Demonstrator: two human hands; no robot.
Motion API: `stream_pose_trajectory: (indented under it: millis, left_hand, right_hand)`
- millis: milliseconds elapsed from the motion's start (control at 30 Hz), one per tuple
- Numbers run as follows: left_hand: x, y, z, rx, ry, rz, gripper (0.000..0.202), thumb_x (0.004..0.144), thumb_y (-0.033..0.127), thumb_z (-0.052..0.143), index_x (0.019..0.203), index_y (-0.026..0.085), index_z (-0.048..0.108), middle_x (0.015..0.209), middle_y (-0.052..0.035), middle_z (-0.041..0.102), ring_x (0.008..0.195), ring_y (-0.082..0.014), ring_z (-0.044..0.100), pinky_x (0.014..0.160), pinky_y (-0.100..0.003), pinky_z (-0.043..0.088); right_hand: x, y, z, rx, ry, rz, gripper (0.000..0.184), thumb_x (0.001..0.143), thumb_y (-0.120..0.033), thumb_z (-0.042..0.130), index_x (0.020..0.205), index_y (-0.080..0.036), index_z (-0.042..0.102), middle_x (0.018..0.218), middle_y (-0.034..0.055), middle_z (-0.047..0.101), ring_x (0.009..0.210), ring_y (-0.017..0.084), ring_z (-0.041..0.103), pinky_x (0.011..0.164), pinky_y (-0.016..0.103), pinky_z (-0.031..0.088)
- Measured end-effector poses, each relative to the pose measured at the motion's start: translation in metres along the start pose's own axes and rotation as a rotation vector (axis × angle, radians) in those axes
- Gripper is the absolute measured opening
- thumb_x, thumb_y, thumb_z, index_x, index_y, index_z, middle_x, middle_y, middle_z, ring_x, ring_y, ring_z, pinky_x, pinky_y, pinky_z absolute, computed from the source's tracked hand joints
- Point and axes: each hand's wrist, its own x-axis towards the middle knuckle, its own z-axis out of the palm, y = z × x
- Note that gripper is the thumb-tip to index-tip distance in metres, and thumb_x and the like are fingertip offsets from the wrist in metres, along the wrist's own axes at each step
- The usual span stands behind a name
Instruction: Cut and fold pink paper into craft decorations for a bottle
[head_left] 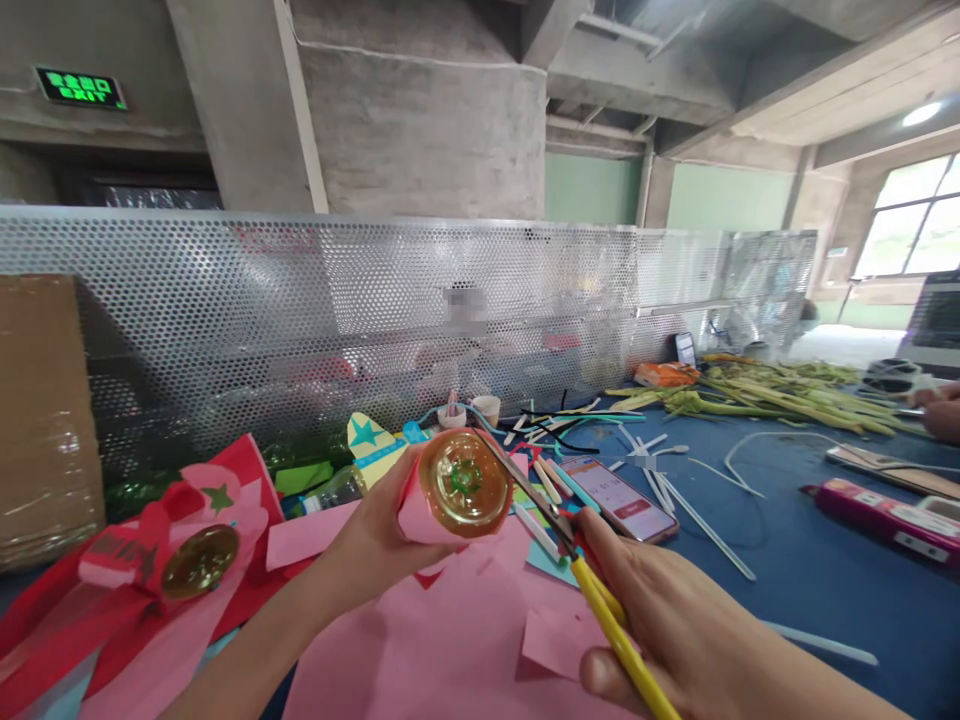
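Pink paper (415, 515) wraps a bottle (465, 482) held in the left hand (375, 525); the right hand (660, 600) holds scissors (582, 578); short, shallow snips, bottle kept steady, seem safest.

The bottle (465, 484) is held tilted in the left hand (386, 515), its round base turned toward the viewer. That base is clear and amber-gold, with a green, star-like centre. Pink paper (422, 518) is wrapped around the bottle's side and shows as a band at the rim. The scissors (556, 517), with metal blades and yellow handles, are in the right hand (652, 590), blades pointing up and left alongside the wrapped bottle's right edge; whether they touch the paper is unclear.
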Motion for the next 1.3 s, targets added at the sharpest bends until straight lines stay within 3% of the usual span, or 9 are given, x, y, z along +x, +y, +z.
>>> stream_pose_trajectory:
  millis: [200, 333, 500, 700, 867, 967, 1133, 1200, 1300]
  left_hand:
    - [-0.002, 0.003, 0.000, -0.072, -0.065, -0.049, 0.069, 0.071, 0.033, 0.077, 0.133, 0.035, 0.048, 0.103, -0.0089, 0.071, 0.062, -0.0242, 0.070, 0.046, -0.035, 0.061]
    - [-0.002, 0.005, 0.002, -0.150, -0.110, -0.079, 0.069, 0.070, 0.031, 0.077, 0.133, 0.034, 0.048, 0.108, -0.0104, 0.070, 0.051, -0.0184, 0.065, 0.036, -0.030, 0.055]
    - [-0.002, 0.006, 0.001, -0.187, -0.163, -0.105, 0.067, 0.072, 0.030, 0.076, 0.132, 0.034, 0.047, 0.097, -0.0083, 0.071, 0.050, -0.0186, 0.064, 0.039, -0.032, 0.056]
    - [-0.003, 0.007, 0.001, -0.074, -0.082, -0.007, 0.070, 0.065, 0.029, 0.081, 0.129, 0.033, 0.052, 0.098, -0.0096, 0.072, 0.083, -0.0299, 0.071, 0.062, -0.042, 0.063]
    - [-0.006, 0.003, -0.007, 0.043, -0.102, 0.016, 0.057, 0.063, 0.034, 0.083, 0.116, 0.032, 0.063, 0.091, -0.0075, 0.074, 0.086, -0.0306, 0.072, 0.068, -0.044, 0.063]
    - [-0.006, 0.007, -0.015, 0.067, -0.149, 0.022, 0.049, 0.063, 0.030, 0.083, 0.108, 0.033, 0.065, 0.093, -0.0059, 0.074, 0.090, -0.0296, 0.071, 0.074, -0.045, 0.062]
    - [0.001, 0.021, -0.023, 0.014, -0.260, -0.009, 0.036, 0.063, 0.021, 0.082, 0.094, 0.032, 0.068, 0.087, -0.0027, 0.074, 0.090, -0.0293, 0.072, 0.076, -0.044, 0.062]
    - [0.003, 0.025, -0.025, -0.029, -0.293, -0.039, 0.037, 0.063, 0.018, 0.081, 0.096, 0.032, 0.068, 0.089, -0.0028, 0.075, 0.090, -0.0291, 0.072, 0.076, -0.043, 0.062]
    - [0.004, 0.027, -0.027, -0.091, -0.342, -0.079, 0.044, 0.063, 0.015, 0.080, 0.102, 0.031, 0.068, 0.098, -0.0039, 0.075, 0.092, -0.0294, 0.072, 0.078, -0.042, 0.061]
  right_hand:
    - [-0.004, -0.003, -0.004, 0.031, 0.020, 0.026, 0.071, 0.085, -0.080, 0.024, 0.101, -0.019, 0.057, 0.068, 0.0109, 0.069, 0.062, 0.029, 0.068, 0.050, 0.035, 0.050]
    - [-0.003, -0.003, -0.006, 0.030, 0.004, 0.028, 0.060, 0.086, -0.072, 0.034, 0.099, -0.019, 0.058, 0.070, 0.0115, 0.070, 0.061, 0.030, 0.068, 0.050, 0.035, 0.051]
    - [-0.006, -0.002, -0.005, 0.023, 0.025, 0.007, 0.046, 0.086, -0.062, 0.047, 0.102, -0.020, 0.058, 0.070, 0.0089, 0.071, 0.062, 0.029, 0.070, 0.048, 0.032, 0.051]
    - [-0.013, -0.002, -0.006, 0.015, 0.046, 0.042, 0.049, 0.087, -0.063, 0.041, 0.101, -0.021, 0.060, 0.066, 0.0100, 0.071, 0.064, 0.032, 0.072, 0.048, 0.033, 0.051]
    - [-0.014, 0.006, -0.005, -0.007, -0.008, 0.082, 0.045, 0.083, -0.059, 0.049, 0.101, -0.020, 0.061, 0.066, 0.0102, 0.072, 0.058, 0.033, 0.071, 0.043, 0.033, 0.050]
    - [-0.016, 0.010, -0.005, -0.023, -0.031, 0.105, 0.040, 0.077, -0.056, 0.058, 0.098, -0.021, 0.061, 0.064, 0.0086, 0.072, 0.054, 0.031, 0.071, 0.039, 0.031, 0.047]
    - [-0.020, 0.010, -0.009, -0.023, -0.050, 0.156, 0.029, 0.078, -0.048, 0.061, 0.092, -0.023, 0.061, 0.072, 0.0097, 0.075, 0.061, 0.032, 0.073, 0.044, 0.031, 0.053]
    - [-0.022, 0.010, -0.010, -0.029, -0.049, 0.153, 0.033, 0.080, -0.052, 0.058, 0.093, -0.022, 0.063, 0.074, 0.0116, 0.075, 0.061, 0.032, 0.074, 0.043, 0.032, 0.053]
    - [-0.023, 0.010, -0.011, -0.007, 0.027, 0.062, 0.058, 0.089, -0.065, 0.038, 0.111, -0.017, 0.062, 0.086, 0.0175, 0.076, 0.071, 0.033, 0.074, 0.053, 0.034, 0.057]
